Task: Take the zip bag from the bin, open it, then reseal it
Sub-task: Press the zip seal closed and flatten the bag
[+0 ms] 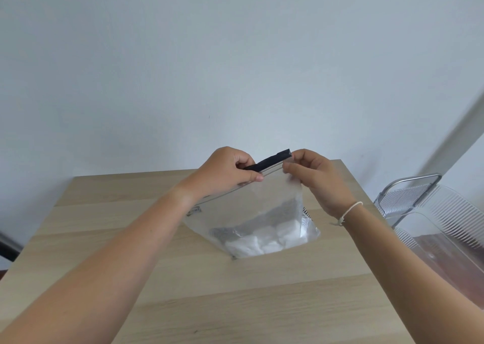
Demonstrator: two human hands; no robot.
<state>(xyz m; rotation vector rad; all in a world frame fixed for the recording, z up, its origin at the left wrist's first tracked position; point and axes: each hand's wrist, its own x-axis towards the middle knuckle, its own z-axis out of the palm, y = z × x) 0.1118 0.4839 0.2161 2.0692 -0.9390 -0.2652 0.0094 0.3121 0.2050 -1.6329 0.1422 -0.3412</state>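
A clear zip bag [251,207] with a black zip strip along its top stands upright on the wooden table [110,228], with white cotton-like pieces [264,239] in its bottom. My left hand [225,171] pinches the zip strip near its left part. My right hand [319,181] pinches the bag's top right corner, just below the strip's end. Both hands hold the top edge above the table. Whether the zip is open or closed cannot be made out.
A clear ribbed plastic bin [445,228] with a metal handle stands off the table's right edge. A plain wall rises behind the table. A dark object shows at the far left edge.
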